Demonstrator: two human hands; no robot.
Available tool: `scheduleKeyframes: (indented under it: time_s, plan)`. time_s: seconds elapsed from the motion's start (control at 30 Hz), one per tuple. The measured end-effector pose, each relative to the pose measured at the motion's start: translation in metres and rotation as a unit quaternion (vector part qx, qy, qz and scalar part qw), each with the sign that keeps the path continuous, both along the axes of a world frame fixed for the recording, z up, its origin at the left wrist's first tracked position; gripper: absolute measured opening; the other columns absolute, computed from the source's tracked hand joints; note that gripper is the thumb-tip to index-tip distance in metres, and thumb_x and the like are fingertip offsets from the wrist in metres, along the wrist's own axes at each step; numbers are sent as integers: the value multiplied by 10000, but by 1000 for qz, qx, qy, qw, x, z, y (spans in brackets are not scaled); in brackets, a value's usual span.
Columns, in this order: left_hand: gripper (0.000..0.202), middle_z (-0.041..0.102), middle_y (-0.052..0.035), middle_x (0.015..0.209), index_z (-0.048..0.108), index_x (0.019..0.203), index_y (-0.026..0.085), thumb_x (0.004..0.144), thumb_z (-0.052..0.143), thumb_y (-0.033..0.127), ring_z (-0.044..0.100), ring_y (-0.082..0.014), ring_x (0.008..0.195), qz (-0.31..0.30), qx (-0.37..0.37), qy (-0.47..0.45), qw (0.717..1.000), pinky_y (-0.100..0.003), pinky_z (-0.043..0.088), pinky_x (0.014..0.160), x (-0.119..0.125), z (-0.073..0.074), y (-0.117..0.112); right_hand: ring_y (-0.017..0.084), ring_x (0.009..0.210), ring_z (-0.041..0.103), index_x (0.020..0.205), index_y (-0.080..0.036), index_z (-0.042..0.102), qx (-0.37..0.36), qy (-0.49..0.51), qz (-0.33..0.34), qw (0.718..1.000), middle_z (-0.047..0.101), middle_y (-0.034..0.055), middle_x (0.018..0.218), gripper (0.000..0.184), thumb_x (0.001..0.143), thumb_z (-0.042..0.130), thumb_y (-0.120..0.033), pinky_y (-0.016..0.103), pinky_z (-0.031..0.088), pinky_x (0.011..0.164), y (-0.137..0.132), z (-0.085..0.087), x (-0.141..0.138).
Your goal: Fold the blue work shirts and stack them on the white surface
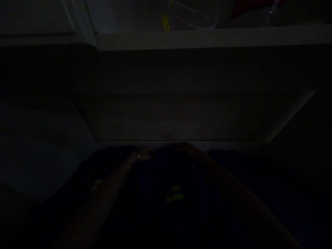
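Note:
The scene is very dark. My left hand [145, 153] is low in the middle, just below the lower edge of a pale panel [155, 119]. Its fingers look curled, and whatever may be in them is lost in the dark. Two thin bracelets [135, 157] circle that wrist. To the right, my right hand [187, 148] reaches up to the light strip [228, 145] along the panel's lower edge, its fingertips appearing to touch it. Its finger pose is too dim to make out. The hands are apart from each other.
Above the panel runs a pale ledge [181, 39]. Beyond it lie a yellow tag [166, 22], a looped white cord [207, 25] and a red packet [246, 7]. A framed pale panel [38, 20] stands upper left. Dark clothing with yellow-green patches [176, 193] shows below.

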State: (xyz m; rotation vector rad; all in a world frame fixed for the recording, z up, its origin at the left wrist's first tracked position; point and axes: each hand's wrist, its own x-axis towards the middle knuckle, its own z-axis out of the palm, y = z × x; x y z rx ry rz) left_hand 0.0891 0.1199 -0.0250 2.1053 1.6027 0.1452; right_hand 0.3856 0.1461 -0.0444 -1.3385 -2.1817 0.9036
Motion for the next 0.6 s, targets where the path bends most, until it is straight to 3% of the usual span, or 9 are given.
scheduleKeyframes:
  time_s: [0.1, 0.2, 0.3, 0.4, 0.53, 0.6]
  plan:
    - [391, 645, -78, 1190, 603, 1117, 168, 743, 501, 111, 583, -196, 1122, 23, 88, 19, 996, -300, 446, 965, 4, 5, -9, 214, 1091, 609, 1205, -179, 613, 72, 4, -84, 994, 660, 94, 1202, 434, 915, 474, -472, 327, 479, 932, -4, 6, 4]
    - [461, 487, -147, 1392, 530, 1236, 169, 782, 463, 125, 421, -274, 1331, 37, 134, 63, 988, -425, 314, 1112, 8, -10, -29, 226, 1240, 512, 1302, -147, 532, 106, -34, -141, 984, 548, 151, 1358, 459, 931, 453, -406, 349, 405, 1037, -16, -4, 1]
    - [637, 410, -173, 1485, 475, 1336, 196, 711, 594, 164, 367, -356, 1378, 22, 84, 117, 989, -539, 273, 1126, 10, -34, -44, 248, 1205, 549, 1280, -161, 565, 82, -100, -127, 983, 577, 156, 1329, 442, 881, 548, -352, 359, 434, 1006, -35, -24, -4]
    - [714, 450, -162, 1477, 421, 1405, 235, 723, 631, 261, 436, -340, 1347, 5, 13, 150, 989, -520, 333, 1102, 8, -50, -47, 271, 1110, 621, 1180, -173, 646, 42, -172, -98, 979, 667, 152, 1193, 365, 846, 587, -309, 371, 475, 944, -54, -41, -9]
    - [914, 408, -207, 1500, 293, 1496, 204, 698, 688, 414, 466, -371, 1323, 5, -27, 164, 986, -482, 399, 1060, -2, -45, -50, 304, 1036, 663, 1098, -151, 695, 9, -251, -103, 963, 699, 186, 1110, 336, 895, 495, -328, 402, 509, 874, -67, -47, -10]
    - [966, 401, -211, 1504, 323, 1488, 202, 653, 738, 452, 454, -391, 1328, 12, -29, 156, 987, -482, 400, 1061, -8, -39, -55, 311, 1012, 673, 1027, -140, 722, 3, -272, -107, 956, 708, 196, 1073, 332, 907, 476, -328, 401, 517, 856, -66, -44, -7]
